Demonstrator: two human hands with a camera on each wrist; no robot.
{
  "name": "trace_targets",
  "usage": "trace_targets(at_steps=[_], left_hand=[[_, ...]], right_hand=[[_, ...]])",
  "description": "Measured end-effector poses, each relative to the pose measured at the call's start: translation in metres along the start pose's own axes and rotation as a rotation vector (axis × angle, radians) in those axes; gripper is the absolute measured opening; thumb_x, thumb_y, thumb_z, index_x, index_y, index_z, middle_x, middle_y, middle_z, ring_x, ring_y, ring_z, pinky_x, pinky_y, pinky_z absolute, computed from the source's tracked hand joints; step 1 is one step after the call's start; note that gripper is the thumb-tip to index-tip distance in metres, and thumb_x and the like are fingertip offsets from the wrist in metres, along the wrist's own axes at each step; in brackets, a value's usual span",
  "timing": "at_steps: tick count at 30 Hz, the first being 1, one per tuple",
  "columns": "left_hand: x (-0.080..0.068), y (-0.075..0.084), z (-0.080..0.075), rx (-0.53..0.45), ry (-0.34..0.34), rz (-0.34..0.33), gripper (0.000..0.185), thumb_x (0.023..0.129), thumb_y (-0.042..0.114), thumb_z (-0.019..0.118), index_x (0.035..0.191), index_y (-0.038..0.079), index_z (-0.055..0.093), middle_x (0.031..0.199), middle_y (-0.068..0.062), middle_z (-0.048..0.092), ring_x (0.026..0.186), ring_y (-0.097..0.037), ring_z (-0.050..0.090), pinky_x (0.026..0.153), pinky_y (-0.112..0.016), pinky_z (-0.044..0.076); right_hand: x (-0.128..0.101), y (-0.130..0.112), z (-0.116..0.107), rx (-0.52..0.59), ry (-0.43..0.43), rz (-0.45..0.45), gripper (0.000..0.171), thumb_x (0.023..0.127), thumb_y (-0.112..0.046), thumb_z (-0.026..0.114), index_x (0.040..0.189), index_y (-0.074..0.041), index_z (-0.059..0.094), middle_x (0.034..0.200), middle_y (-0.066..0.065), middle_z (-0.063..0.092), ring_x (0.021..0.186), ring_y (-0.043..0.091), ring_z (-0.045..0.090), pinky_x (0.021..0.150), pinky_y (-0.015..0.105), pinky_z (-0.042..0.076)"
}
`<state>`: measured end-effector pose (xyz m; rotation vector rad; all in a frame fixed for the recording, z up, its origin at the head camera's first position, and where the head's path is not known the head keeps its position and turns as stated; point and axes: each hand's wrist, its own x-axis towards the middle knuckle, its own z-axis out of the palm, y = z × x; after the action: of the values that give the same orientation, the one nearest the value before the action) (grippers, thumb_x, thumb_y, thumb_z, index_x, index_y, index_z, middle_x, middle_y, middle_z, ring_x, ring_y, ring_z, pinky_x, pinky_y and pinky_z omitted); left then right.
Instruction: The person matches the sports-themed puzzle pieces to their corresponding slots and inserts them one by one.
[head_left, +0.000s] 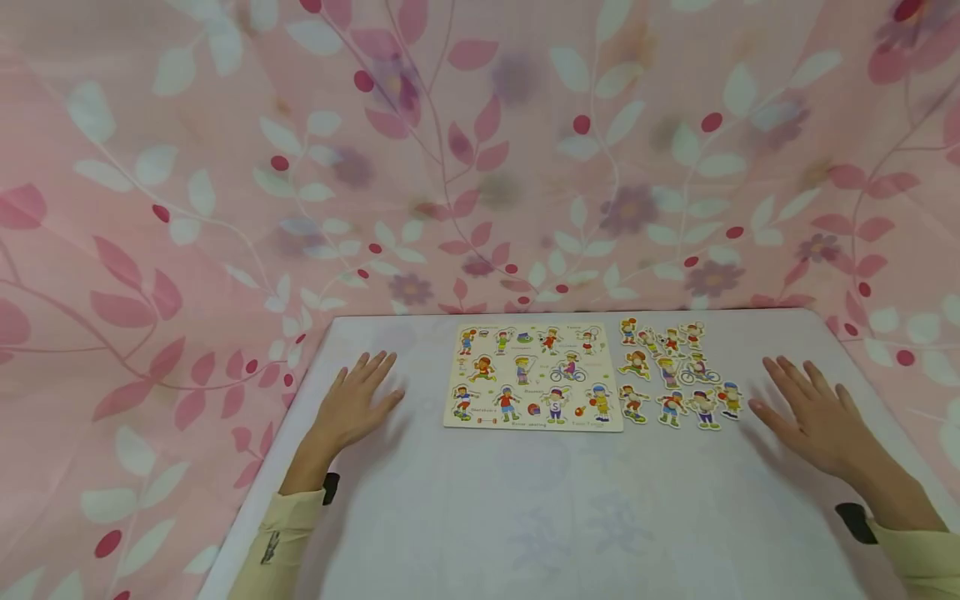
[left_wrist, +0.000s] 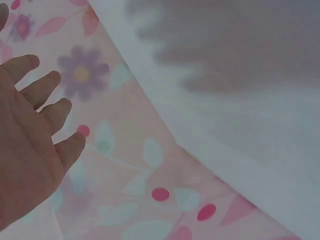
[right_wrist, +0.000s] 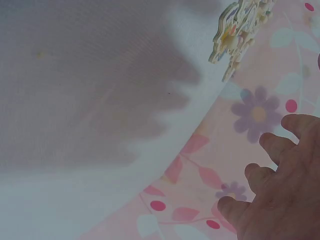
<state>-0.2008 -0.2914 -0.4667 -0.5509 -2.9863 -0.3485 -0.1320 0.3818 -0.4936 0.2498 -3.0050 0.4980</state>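
My left hand [head_left: 360,406] hovers over the left side of the table, fingers spread and holding nothing. Beyond its fingertips, in the middle, lies a pale puzzle board [head_left: 452,400] printed with children playing sports. Just right of the board are several loose puzzle pieces, among them a running child piece [head_left: 636,364], a cyclist piece [head_left: 700,372] and a piece with an orange ball [head_left: 728,401]. My right hand [head_left: 821,421] is held apart from them on the right, its fingers straight and empty. In the right wrist view, stacked-looking piece edges [right_wrist: 230,37] show at the top.
A white cloth [head_left: 480,517] covers the table, with the shadows of both hands on it. Pink floral fabric [head_left: 465,167] rises behind the far edge and along both sides. Dark wrist bands [head_left: 857,523] show at the sleeve cuffs.
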Motion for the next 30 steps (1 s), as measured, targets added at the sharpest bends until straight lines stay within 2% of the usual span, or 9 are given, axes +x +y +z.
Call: trace_targets(at_steps=[9, 16, 19, 24, 30], left_hand=[[0.033, 0.012, 0.010, -0.184, -0.037, -0.008, 0.064, 0.098, 0.053, 0.052, 0.150, 0.018, 0.044, 0.154, -0.009, 0.040, 0.145, -0.031, 0.027, 0.114, -0.059, 0.021], [0.052, 0.014, 0.026, -0.359, -0.063, -0.053, 0.064, 0.094, 0.062, 0.053, 0.142, 0.022, 0.055, 0.150, -0.004, 0.046, 0.144, -0.026, 0.030, 0.110, -0.061, 0.028], [0.061, 0.015, 0.031, -0.387, -0.076, -0.054, 0.064, 0.092, 0.064, 0.054, 0.141, 0.023, 0.057, 0.148, -0.003, 0.048, 0.144, -0.027, 0.031, 0.111, -0.059, 0.028], [0.076, 0.016, 0.041, -0.456, -0.108, -0.060, 0.059, 0.090, 0.057, 0.063, 0.137, 0.021, 0.061, 0.146, -0.005, 0.050, 0.142, -0.031, 0.034, 0.113, -0.054, 0.027], [0.089, 0.020, 0.050, -0.442, -0.152, -0.044, 0.048, 0.090, 0.051, 0.068, 0.125, 0.018, 0.070, 0.143, -0.006, 0.054, 0.139, -0.032, 0.039, 0.113, -0.051, 0.029]], right_hand=[[-0.006, 0.000, 0.002, -0.012, -0.001, 0.012, 0.082, 0.099, -0.043, 0.053, 0.159, -0.008, 0.009, 0.158, 0.030, 0.013, 0.144, 0.050, -0.009, 0.103, 0.071, -0.017], [-0.010, -0.001, 0.006, -0.015, -0.012, 0.030, 0.084, 0.098, -0.046, 0.054, 0.159, -0.010, 0.010, 0.157, 0.031, 0.015, 0.144, 0.051, -0.008, 0.103, 0.074, -0.012], [-0.011, 0.000, 0.008, -0.022, -0.011, 0.031, 0.083, 0.098, -0.046, 0.054, 0.159, -0.009, 0.011, 0.157, 0.031, 0.015, 0.144, 0.051, -0.008, 0.103, 0.074, -0.012], [-0.013, 0.000, 0.009, -0.019, -0.014, 0.032, 0.083, 0.099, -0.046, 0.053, 0.159, -0.010, 0.010, 0.157, 0.031, 0.015, 0.144, 0.051, -0.006, 0.104, 0.074, -0.012], [-0.013, -0.003, 0.008, -0.016, -0.024, 0.032, 0.082, 0.099, -0.046, 0.053, 0.159, -0.009, 0.011, 0.157, 0.031, 0.014, 0.143, 0.052, -0.006, 0.104, 0.073, -0.013]])
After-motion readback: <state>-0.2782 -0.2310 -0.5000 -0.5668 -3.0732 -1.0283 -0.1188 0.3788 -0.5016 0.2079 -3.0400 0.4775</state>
